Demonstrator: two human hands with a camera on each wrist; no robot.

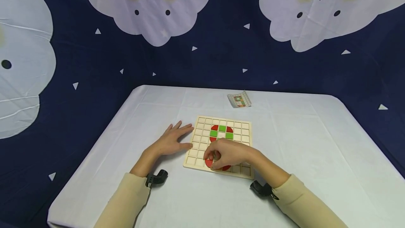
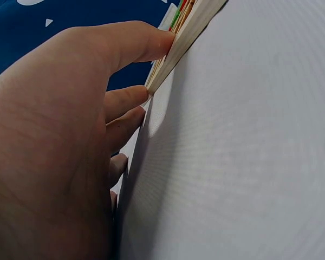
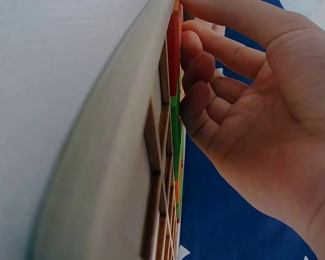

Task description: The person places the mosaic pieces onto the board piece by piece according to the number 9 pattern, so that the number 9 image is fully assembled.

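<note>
A square wooden grid board [image 1: 193,161] lies on the white table, red rounded tiles and green square tiles set in its cells. My right hand [image 1: 229,150] reaches over its near part, thumb and forefinger pinching a red rounded tile [image 1: 208,163] in the near row. Another red tile [image 1: 226,168] shows just below that hand, which hides the cells in the middle. In the right wrist view a green tile [image 3: 176,130] sits beside a red one [image 3: 174,54]. My left hand [image 1: 171,141] lies with spread fingers at the board's left edge, its thumb touching the wooden rim [image 2: 179,51].
At the table's far side lies a small, slightly curled paper card [image 1: 239,100] printed with a grid of coloured squares. A dark blue cloth [image 1: 215,66] with white clouds hangs behind the white-covered table [image 1: 316,150].
</note>
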